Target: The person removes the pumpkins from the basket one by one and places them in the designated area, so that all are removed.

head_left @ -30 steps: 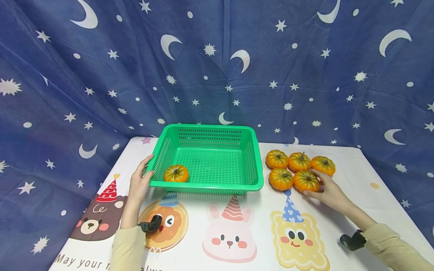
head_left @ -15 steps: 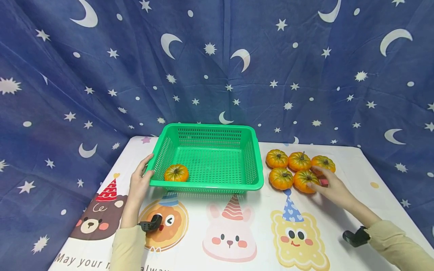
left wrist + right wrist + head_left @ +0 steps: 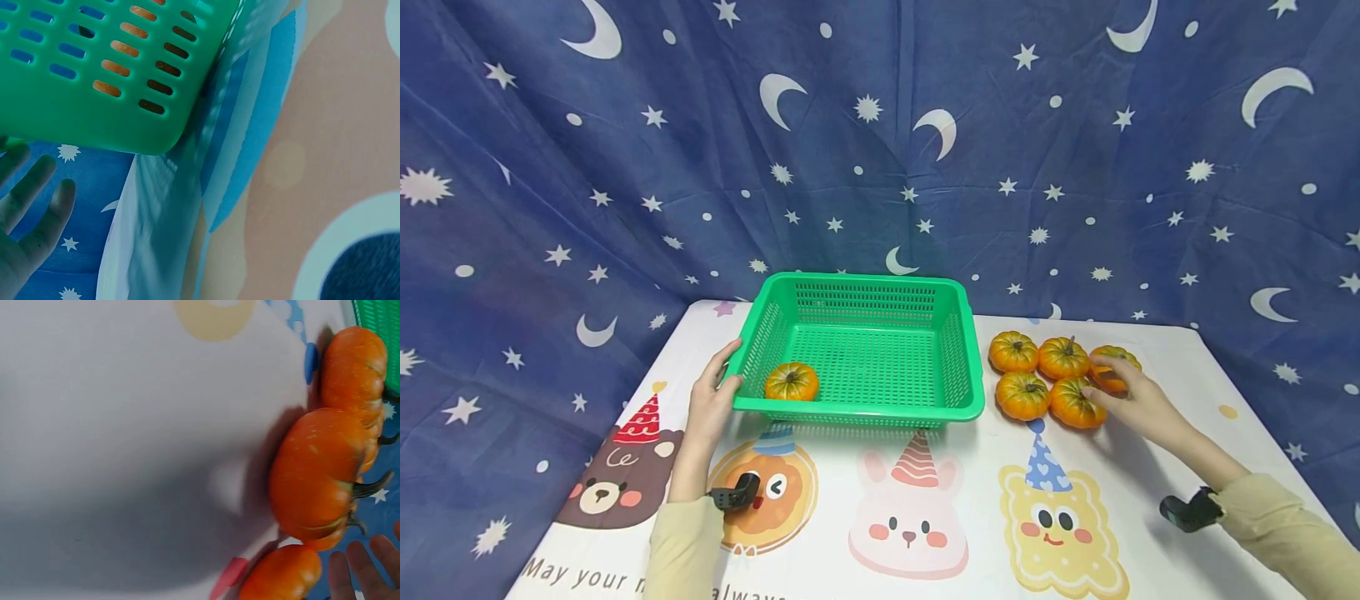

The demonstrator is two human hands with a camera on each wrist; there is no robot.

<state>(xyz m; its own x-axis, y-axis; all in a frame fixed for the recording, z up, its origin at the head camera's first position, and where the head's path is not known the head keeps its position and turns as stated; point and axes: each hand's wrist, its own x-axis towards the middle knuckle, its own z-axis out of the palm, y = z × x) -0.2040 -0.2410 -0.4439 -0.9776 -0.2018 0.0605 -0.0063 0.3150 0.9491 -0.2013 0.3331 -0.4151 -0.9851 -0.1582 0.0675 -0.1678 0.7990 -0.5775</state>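
Observation:
In the head view, a green plastic basket [image 3: 865,412] stands at the table's back left. A small orange pumpkin [image 3: 792,382] lies in its front-left corner. My left hand [image 3: 709,398] touches the basket's left side with fingers spread; the left wrist view shows several straight fingers [image 3: 50,212] beside the basket wall [image 3: 94,125]. On the right, my right hand [image 3: 1138,402] is over the front-right pumpkin [image 3: 1075,407] and the back-right pumpkin [image 3: 1116,360], which it partly hides. In the right wrist view its fingers [image 3: 362,572] are extended, holding nothing.
More pumpkins sit close beside these: front left [image 3: 1022,396], back left [image 3: 1013,352] and back middle [image 3: 1063,358]. The white printed tablecloth [image 3: 940,500] covers the table. A blue star-and-moon curtain [image 3: 880,167] hangs behind it.
My right hand has drawn away from the front-right pumpkin, shifting right and back towards the back-right one. The left hand and the basket stay in place.

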